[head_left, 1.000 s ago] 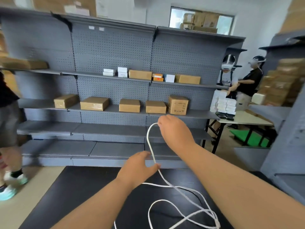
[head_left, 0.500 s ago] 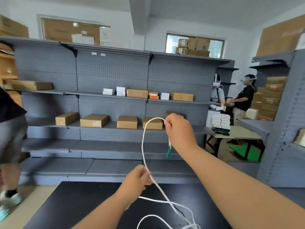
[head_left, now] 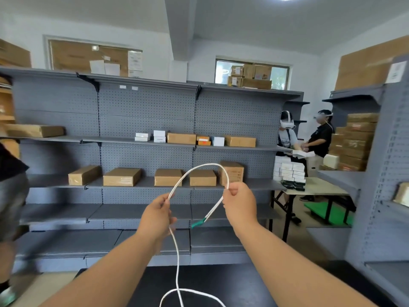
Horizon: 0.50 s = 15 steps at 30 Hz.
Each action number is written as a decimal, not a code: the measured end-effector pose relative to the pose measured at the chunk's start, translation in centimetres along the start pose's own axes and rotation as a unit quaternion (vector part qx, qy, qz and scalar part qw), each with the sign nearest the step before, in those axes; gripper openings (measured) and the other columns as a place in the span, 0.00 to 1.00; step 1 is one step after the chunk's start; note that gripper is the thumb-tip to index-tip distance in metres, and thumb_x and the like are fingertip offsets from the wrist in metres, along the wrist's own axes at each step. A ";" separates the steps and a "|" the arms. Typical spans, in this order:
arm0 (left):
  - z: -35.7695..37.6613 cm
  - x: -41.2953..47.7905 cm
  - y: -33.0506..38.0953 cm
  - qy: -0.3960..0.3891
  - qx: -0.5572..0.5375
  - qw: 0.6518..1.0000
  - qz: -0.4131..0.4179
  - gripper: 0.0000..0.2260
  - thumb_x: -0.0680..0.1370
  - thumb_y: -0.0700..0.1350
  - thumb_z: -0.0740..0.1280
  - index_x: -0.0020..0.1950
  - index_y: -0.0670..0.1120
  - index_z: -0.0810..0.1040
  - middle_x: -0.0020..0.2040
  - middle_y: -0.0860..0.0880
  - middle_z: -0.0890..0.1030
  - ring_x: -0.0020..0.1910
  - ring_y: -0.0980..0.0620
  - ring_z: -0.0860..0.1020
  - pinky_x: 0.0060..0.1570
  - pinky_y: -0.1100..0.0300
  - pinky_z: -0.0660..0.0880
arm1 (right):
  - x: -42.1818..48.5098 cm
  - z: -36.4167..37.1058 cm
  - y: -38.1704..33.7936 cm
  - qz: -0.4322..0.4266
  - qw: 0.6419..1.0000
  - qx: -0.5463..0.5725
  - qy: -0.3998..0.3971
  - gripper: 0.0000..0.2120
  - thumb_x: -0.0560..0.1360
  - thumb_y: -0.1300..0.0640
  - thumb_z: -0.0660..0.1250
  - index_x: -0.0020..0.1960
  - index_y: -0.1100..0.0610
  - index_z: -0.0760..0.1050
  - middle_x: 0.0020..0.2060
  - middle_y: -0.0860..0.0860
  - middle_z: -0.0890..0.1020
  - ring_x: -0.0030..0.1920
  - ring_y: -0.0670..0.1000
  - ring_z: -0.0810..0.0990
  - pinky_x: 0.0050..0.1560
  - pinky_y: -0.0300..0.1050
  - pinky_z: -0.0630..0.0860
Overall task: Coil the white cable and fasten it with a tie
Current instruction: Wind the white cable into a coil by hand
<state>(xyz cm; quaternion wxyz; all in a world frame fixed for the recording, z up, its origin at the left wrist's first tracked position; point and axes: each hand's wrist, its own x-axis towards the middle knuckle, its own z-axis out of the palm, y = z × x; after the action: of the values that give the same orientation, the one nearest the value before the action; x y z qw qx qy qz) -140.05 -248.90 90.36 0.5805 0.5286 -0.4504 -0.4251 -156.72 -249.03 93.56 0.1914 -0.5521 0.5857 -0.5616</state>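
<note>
The big grey shelf rack (head_left: 146, 120) fills most of what I see. A second ago I was looking lower, and more of the black counter (head_left: 232, 284) showed below the rack. Now only a strip of the counter shows, right under the rack's bottom shelf.

My hands have gone up too. Before, they were down near the rack's lowest shelves, one above the other. Now my left hand (head_left: 156, 218) and my right hand (head_left: 240, 202) are almost side by side, in front of the rack's lower shelves.

The white cable (head_left: 199, 167) has changed shape. It used to run close and narrow between my hands. Now it makes a wide round arch from one hand to the other, and its top reaches the rack shelf that holds the brown boxes (head_left: 121, 177). From my left hand the rest of the cable hangs straight down to the counter below the rack, where some loose loops lie.

My left grip is closed on the cable, with fingers curled round it. My right grip pinches the cable close to its tip, and the little green end (head_left: 198, 223) sticks out below that hand, in front of the rack's lower shelf.

I think this arch is my first loop of the coil. Most of the cable is not wound yet. I can't see a tie anywhere.
</note>
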 end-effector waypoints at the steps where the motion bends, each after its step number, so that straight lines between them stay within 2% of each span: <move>1: -0.3 0.3 0.0 -0.010 -0.008 1.000 -0.021 0.14 0.82 0.41 0.52 0.62 0.49 0.73 0.38 0.46 0.69 0.37 0.49 0.71 0.38 0.53 0.73 | 0.0 0.3 0.0 0.011 1.000 0.007 0.003 0.04 0.77 0.61 0.60 0.47 0.54 0.72 0.45 0.52 0.80 0.47 0.53 0.79 0.48 0.48 0.77; 5: -1.2 1.0 0.0 -0.046 -0.032 0.996 -0.065 0.15 0.80 0.33 0.54 0.64 0.43 0.71 0.43 0.44 0.72 0.40 0.49 0.73 0.46 0.53 0.74 | 0.1 0.9 -0.1 0.030 0.999 0.017 0.015 0.04 0.78 0.60 0.59 0.46 0.53 0.71 0.45 0.52 0.80 0.47 0.54 0.80 0.49 0.49 0.77; 7: -1.4 1.0 -0.1 -0.057 -0.040 0.996 -0.063 0.12 0.79 0.32 0.57 0.62 0.37 0.71 0.46 0.43 0.74 0.42 0.50 0.76 0.48 0.55 0.75 | 0.1 1.3 -0.4 0.041 0.999 0.021 0.023 0.04 0.78 0.59 0.59 0.46 0.53 0.71 0.43 0.52 0.79 0.47 0.55 0.80 0.48 0.49 0.77; 10: -1.6 0.8 -0.3 -0.066 -0.052 0.995 -0.051 0.09 0.77 0.31 0.62 0.57 0.34 0.73 0.47 0.40 0.77 0.44 0.48 0.79 0.49 0.57 0.75 | 0.1 2.2 -0.8 0.060 0.997 0.042 0.037 0.04 0.78 0.59 0.60 0.46 0.53 0.72 0.44 0.52 0.80 0.48 0.55 0.80 0.52 0.53 0.78; 12: -1.6 0.4 -0.4 -0.070 -0.062 0.994 -0.052 0.06 0.77 0.32 0.62 0.52 0.37 0.76 0.45 0.40 0.78 0.45 0.47 0.79 0.49 0.56 0.77 | -0.1 2.6 -0.9 0.069 0.995 0.058 0.041 0.03 0.78 0.59 0.60 0.46 0.53 0.72 0.44 0.53 0.80 0.47 0.55 0.80 0.51 0.53 0.78; 15: -1.7 0.0 -0.8 -0.066 -0.050 0.995 -0.058 0.05 0.80 0.38 0.60 0.48 0.45 0.75 0.44 0.43 0.80 0.42 0.47 0.80 0.40 0.58 0.78 | -0.3 3.1 -0.8 0.081 0.992 0.083 0.048 0.04 0.77 0.61 0.60 0.46 0.54 0.72 0.39 0.50 0.79 0.44 0.54 0.81 0.49 0.50 0.79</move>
<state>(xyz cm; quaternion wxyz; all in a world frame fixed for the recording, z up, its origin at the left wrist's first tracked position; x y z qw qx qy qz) -138.45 -248.55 89.53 0.5494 0.4950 -0.4343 -0.5143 -153.68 -249.96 93.18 0.2534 -0.4573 0.5886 -0.6166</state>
